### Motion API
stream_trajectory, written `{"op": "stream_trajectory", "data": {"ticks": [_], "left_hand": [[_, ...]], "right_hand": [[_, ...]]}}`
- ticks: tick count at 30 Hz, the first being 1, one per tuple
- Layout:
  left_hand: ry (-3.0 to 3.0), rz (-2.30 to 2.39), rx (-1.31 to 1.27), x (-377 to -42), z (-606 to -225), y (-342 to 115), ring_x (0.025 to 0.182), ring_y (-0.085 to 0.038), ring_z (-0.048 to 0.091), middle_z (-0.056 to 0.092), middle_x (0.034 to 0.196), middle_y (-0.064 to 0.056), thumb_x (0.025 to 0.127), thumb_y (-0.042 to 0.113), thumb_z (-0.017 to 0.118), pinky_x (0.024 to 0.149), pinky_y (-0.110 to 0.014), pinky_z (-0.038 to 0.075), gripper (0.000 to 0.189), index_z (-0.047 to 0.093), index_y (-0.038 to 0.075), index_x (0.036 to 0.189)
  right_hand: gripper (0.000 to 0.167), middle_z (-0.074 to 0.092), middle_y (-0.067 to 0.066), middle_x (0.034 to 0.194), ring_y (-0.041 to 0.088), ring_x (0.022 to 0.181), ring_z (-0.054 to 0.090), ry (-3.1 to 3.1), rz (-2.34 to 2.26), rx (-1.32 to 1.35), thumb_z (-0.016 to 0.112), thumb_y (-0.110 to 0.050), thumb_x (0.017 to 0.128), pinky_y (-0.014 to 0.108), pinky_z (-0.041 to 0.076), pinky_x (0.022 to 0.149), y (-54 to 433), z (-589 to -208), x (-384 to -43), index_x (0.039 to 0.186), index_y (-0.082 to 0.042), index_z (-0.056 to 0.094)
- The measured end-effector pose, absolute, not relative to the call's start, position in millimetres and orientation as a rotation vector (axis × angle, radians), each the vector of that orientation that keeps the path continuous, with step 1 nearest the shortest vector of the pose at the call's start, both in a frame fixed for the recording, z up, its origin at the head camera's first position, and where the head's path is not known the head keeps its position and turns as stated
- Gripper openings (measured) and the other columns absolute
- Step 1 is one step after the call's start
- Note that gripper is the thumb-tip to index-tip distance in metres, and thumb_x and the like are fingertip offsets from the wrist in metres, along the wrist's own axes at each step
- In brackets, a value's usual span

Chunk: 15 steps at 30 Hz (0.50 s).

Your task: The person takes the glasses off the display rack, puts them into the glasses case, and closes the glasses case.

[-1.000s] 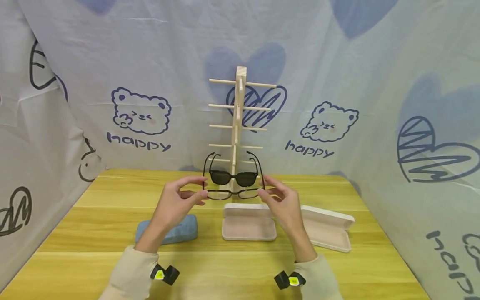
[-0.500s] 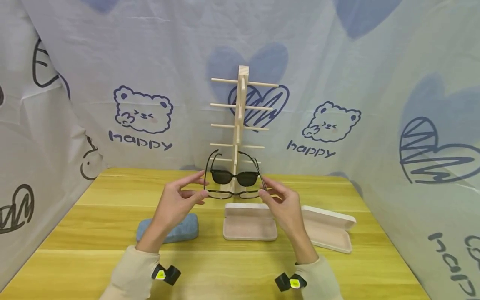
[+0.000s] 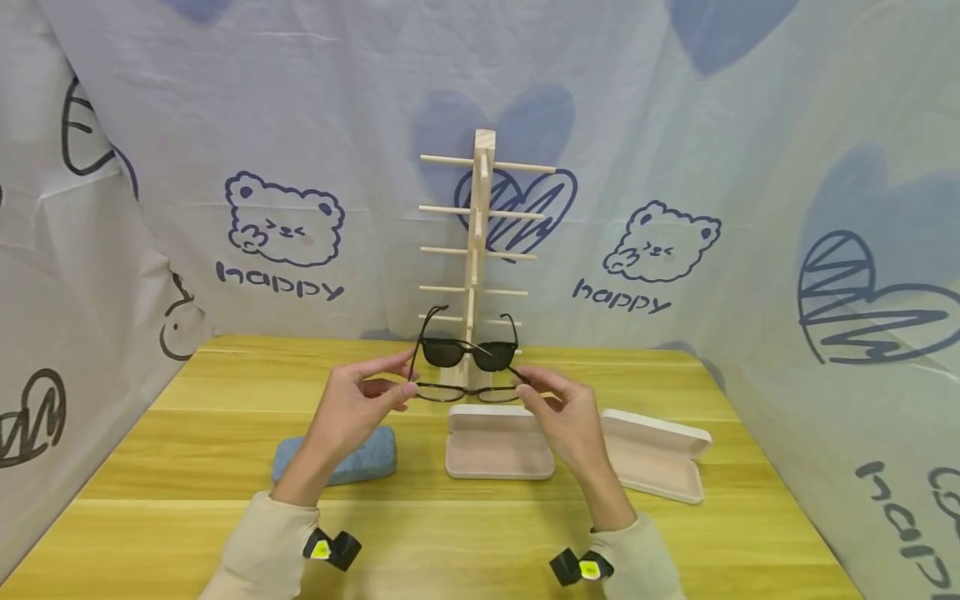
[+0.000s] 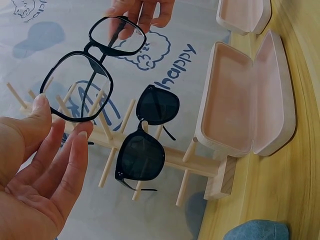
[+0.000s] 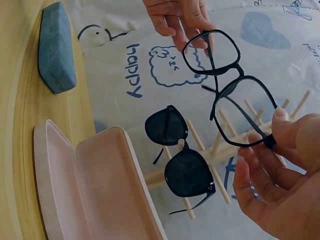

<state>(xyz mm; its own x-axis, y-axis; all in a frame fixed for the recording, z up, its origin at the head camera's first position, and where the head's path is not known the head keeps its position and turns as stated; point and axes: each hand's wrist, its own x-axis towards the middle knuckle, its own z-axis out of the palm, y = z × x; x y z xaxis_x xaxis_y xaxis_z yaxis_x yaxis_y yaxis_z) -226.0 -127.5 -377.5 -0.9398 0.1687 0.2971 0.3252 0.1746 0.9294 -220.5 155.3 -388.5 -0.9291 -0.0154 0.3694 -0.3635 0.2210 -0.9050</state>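
In the head view, a pair of black-framed eyeglasses [image 3: 441, 392] with clear lenses is held up in front of the wooden display stand [image 3: 481, 192]. My left hand [image 3: 358, 403] pinches its left end between thumb and fingers. At the other end, my right hand [image 3: 566, 413] grips the corner by the hinge. One temple stands out toward the stand; the right one slants inward behind the lenses. Dark sunglasses [image 4: 141, 155] rest on the stand's lower pegs, just behind the eyeglasses. Both wrist views show the eyeglasses [image 5: 241, 70] apart from the sunglasses.
An open pink-lined case [image 3: 498, 458] lies in front of the stand, and a second open case [image 3: 660, 467] sits to its right. A closed blue case [image 3: 367, 458] is by my left forearm. Printed cloth [image 3: 285, 333] hangs behind and beside the wooden table [image 3: 420, 550].
The eyeglasses' right temple has swung inward, from standing out to slanting across behind the lenses. Both hands stay nearly in place, and the sunglasses have not moved.
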Motion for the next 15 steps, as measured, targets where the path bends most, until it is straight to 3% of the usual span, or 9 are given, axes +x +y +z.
{"op": "stream_trajectory", "data": {"ticks": [15], "left_hand": [[-2.334, -1.806, -0.471, -225.4, -377.2, -125.8, 0.086, -0.005, 0.07, 0.074, 0.112, -0.021, 0.095, 0.011, 0.075, 0.076, -0.022, 0.062, 0.044, 0.066, 0.003, 0.137]], "right_hand": [[0.02, 0.073, 0.021, 0.123, 0.002, 0.094, 0.067, -2.238, 1.725, 0.419, 0.069, -0.006, 0.098, 0.018, 0.06, 0.078, 157.4, -391.6, -220.4, 0.116, 0.002, 0.075]]}}
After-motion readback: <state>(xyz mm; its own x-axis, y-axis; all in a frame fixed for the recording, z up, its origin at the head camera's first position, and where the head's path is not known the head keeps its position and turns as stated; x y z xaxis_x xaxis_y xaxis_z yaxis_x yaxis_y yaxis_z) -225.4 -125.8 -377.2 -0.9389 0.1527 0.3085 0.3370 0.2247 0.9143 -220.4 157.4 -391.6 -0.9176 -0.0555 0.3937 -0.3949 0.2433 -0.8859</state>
